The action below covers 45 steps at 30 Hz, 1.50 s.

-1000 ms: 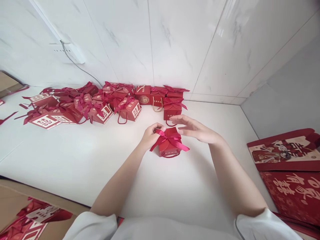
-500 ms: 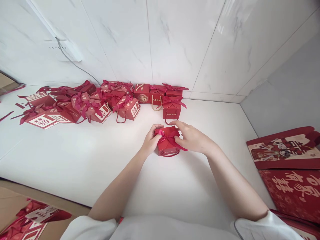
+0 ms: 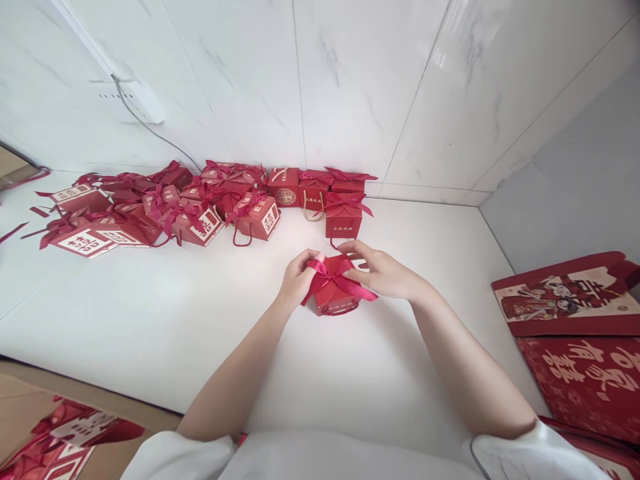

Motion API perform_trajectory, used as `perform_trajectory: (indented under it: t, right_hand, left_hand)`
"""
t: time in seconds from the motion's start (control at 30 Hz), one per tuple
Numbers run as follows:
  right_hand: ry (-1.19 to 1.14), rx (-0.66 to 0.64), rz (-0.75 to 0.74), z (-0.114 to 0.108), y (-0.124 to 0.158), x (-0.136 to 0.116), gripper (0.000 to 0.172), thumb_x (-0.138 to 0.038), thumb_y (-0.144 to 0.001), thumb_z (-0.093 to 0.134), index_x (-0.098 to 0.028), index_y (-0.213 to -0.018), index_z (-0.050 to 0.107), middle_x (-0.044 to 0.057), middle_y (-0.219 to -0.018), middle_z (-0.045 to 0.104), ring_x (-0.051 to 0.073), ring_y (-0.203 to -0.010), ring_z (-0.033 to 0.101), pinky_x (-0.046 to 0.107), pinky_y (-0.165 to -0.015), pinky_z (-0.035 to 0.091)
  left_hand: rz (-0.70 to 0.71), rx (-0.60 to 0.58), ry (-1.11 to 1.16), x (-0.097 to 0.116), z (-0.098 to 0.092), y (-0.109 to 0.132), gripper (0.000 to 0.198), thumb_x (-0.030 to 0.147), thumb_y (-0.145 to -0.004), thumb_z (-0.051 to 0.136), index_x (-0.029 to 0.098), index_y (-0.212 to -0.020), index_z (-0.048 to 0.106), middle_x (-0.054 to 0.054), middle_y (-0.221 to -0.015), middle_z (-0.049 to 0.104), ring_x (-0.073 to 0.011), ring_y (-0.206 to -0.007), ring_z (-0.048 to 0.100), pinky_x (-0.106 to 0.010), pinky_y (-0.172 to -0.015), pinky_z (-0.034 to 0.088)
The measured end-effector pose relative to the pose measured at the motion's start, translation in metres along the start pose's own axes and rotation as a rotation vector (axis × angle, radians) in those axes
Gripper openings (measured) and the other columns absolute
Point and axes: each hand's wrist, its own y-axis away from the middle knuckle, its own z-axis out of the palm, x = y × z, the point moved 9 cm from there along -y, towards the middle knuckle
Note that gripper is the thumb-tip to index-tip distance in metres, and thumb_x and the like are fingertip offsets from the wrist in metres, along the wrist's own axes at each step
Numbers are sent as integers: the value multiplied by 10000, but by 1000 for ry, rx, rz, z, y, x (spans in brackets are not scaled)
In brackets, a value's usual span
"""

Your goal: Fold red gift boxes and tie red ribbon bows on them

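Note:
A small red gift box point(image 3: 324, 301) stands on the white table before me, its rope handle hanging at the near side. Across its top lies a bright red ribbon point(image 3: 359, 290), tied in a bow with its tails spread to both sides. My left hand point(image 3: 296, 281) is at the box's left, thumb and fingers closed on the bow's left loop. On the opposite side, my right hand point(image 3: 384, 272) has its thumb on the right loop, with the fingers curled behind the box. The right fingertips are partly hidden. Just beyond stands another bowed red box point(image 3: 343, 223).
Several red gift boxes point(image 3: 135, 223) with ribbons crowd the table's back left, along the marbled wall. Red printed bags point(image 3: 575, 293) lean at the right edge. A cardboard carton point(image 3: 30, 400) with red packages is at lower left. A cable point(image 3: 155, 130) hangs from a wall socket.
The bow's loops and tails are spread wider and lie more open over the box. Both hands have shifted slightly, the left one a little outward.

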Motion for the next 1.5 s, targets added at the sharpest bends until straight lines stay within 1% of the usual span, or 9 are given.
perform_trajectory:
  t: [0.1, 0.2, 0.4, 0.57, 0.67, 0.83, 0.97, 1.13, 1.5]
  right_hand:
    - [-131, 82, 58, 10, -1, 15, 469, -352, -844, 553, -303, -1297, 440, 46, -1390, 473, 223, -1212, 511, 382, -922, 479]
    - [-280, 215, 145, 23, -3, 36, 448, -398, -865, 512, -280, -1290, 437, 59, -1271, 567, 210, -1108, 577, 373, -887, 490]
    - [-423, 298, 198, 30, -7, 50, 326, -466, -868, 480, -255, -1087, 595, 27, -1095, 668, 214, -983, 625, 362, -861, 485]
    - [-574, 311, 192, 29, -10, 41, 450, -555, -839, 511, -250, -1169, 533, 54, -1103, 679, 228, -918, 663, 361, -777, 526]
    - [-526, 405, 88, 19, -5, 24, 464, -533, -852, 518, -265, -1229, 480, 68, -1198, 644, 235, -1026, 637, 372, -816, 525]
    - [-257, 604, -162, 1, 9, -7, 488, -438, -837, 595, -280, -1276, 453, 71, -1311, 569, 230, -1167, 559, 409, -957, 461]
    - [-294, 572, -57, 5, 3, 11, 470, -449, -824, 603, -268, -1243, 490, 81, -1255, 607, 237, -1174, 556, 414, -943, 474]
    - [-429, 462, 15, 16, -7, 21, 416, -447, -847, 564, -251, -1211, 527, 74, -1235, 619, 213, -1143, 573, 395, -963, 461]
    - [-589, 548, 40, 20, 6, 6, 420, -477, -827, 583, -247, -1176, 541, 80, -1190, 631, 203, -958, 637, 336, -788, 544]
  left_hand:
    - [8, 0, 2, -1, 1, 1, 261, 412, -823, 570, 188, -952, 605, -30, -923, 629, -154, -804, 581, -238, -688, 449]
    - [59, -41, 59, 2, 8, 2, 255, 311, -785, 602, 198, -1014, 597, -44, -1074, 617, -183, -949, 585, -256, -779, 462]
    - [79, -20, 72, 8, 10, 4, 315, 426, -887, 475, 174, -971, 643, -51, -979, 660, -165, -844, 599, -258, -732, 449]
    - [65, 87, 138, 8, -1, 2, 399, 514, -847, 521, 161, -927, 687, -68, -939, 688, -194, -866, 621, -281, -753, 467]
    - [55, 185, 144, 8, -11, 1, 421, 538, -818, 552, 154, -880, 714, -77, -882, 701, -206, -848, 631, -296, -758, 473]
    - [143, 352, -241, 29, -29, 7, 362, 516, -797, 582, 212, -923, 731, -53, -915, 709, -179, -798, 612, -281, -734, 455]
    - [49, 344, -526, 30, -31, 9, 343, 535, -786, 579, 247, -890, 733, -11, -788, 711, -132, -582, 555, -266, -615, 435]
    - [-74, 223, -325, 14, -21, 10, 386, 558, -782, 570, 228, -900, 731, -2, -698, 692, -134, -474, 558, -253, -466, 434]
    - [83, 372, -330, 25, -30, 17, 427, 549, -760, 600, 177, -552, 622, 34, -460, 493, -101, -472, 432, -232, -493, 378]
